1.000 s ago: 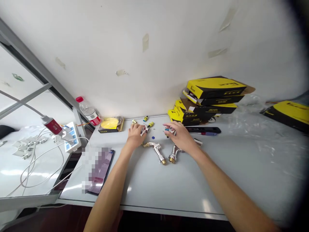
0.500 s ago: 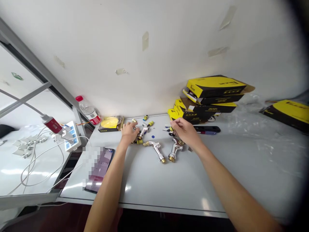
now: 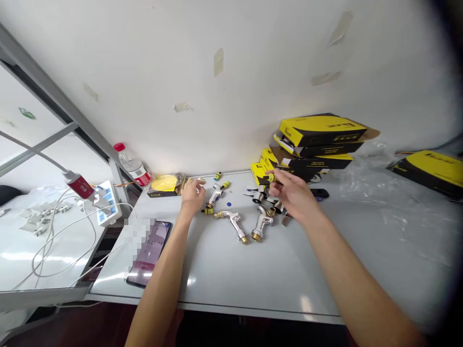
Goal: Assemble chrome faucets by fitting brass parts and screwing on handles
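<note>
My right hand (image 3: 293,193) is raised by the stacked boxes, its thumb and fingers pinching a small yellow and black connector (image 3: 271,178). Below it lie metal levers and caps (image 3: 259,196) and a chrome tap (image 3: 262,222) with a brass end. My left hand (image 3: 193,195) rests at the back left, fingers curled near a small metal piece; what they grip, if anything, is too small to name. Just right of it are a chrome tap (image 3: 214,194) and a yellow connector (image 3: 225,185). Another chrome tap (image 3: 235,225) lies between my hands.
Yellow and black boxes (image 3: 321,129) are stacked at the back right, beside clear plastic wrap (image 3: 369,188). An open box (image 3: 164,185), a bottle (image 3: 135,168) and a phone (image 3: 154,250) lie on the left, with a power strip (image 3: 108,205) and cables.
My right hand has moved right, away from the loose parts, and the yellow connector now shows in its fingers. More metal levers are uncovered. My left hand has shifted slightly.
</note>
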Available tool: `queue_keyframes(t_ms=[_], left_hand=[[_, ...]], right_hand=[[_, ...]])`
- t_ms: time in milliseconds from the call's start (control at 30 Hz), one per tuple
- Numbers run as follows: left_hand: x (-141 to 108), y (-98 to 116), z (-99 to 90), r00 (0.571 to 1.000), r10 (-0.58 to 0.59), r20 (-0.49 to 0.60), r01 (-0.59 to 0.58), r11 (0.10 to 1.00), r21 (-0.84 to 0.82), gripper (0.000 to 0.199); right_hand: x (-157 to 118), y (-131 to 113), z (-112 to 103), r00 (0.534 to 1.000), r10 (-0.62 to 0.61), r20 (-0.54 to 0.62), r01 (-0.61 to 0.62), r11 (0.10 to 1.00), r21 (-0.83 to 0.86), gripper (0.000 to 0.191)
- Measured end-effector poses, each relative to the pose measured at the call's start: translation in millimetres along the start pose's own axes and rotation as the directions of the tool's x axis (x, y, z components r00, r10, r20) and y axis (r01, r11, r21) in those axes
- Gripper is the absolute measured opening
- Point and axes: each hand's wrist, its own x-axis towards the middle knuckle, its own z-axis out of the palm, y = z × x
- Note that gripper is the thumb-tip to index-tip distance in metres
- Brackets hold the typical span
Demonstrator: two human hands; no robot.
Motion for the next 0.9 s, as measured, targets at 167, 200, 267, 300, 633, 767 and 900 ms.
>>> queue_keyframes(t_ms=[167, 200, 267, 300, 633, 767, 900], left_hand=[[-8.6, 11.3, 4.3, 0.978, 0.151, 0.146, -0.146, 0.988, -0.041, 0.023], [-10.5, 12.8, 5.6, 0.971, 0.159, 0.18, -0.157, 0.987, -0.027, 0.027], [-13.2, 14.3, 7.7, 0.956, 0.162, 0.245, -0.172, 0.985, 0.017, 0.038], [-14.0, 14.5, 8.3, 0.951, 0.158, 0.265, -0.175, 0.984, 0.042, 0.04], [-15.4, 15.2, 9.4, 0.953, 0.102, 0.284, -0.151, 0.976, 0.155, 0.042], [-16.2, 13.1, 10.8, 0.964, 0.074, 0.257, -0.135, 0.964, 0.229, 0.04], [-15.1, 13.9, 9.4, 0.985, 0.072, 0.158, -0.106, 0.969, 0.223, 0.039]], right_hand=[[-3.1, -12.8, -2.1, 0.999, 0.048, 0.01, -0.049, 0.988, 0.143, 0.036], [-3.7, -14.9, -3.5, 0.998, 0.055, 0.022, -0.057, 0.988, 0.145, 0.033], [-4.8, -18.4, -7.2, 0.996, 0.066, 0.055, -0.074, 0.987, 0.146, 0.028], [-5.2, -20.0, -9.4, 0.995, 0.07, 0.073, -0.081, 0.986, 0.149, 0.027], [-5.9, -27.0, -28.2, 0.994, 0.043, 0.097, -0.055, 0.991, 0.121, 0.021], [-2.5, -19.6, -38.3, 0.988, 0.071, 0.137, -0.034, 0.967, -0.253, 0.03], [1.9, -4.5, -44.9, 0.98, 0.114, 0.162, 0.018, 0.765, -0.643, 0.031]])
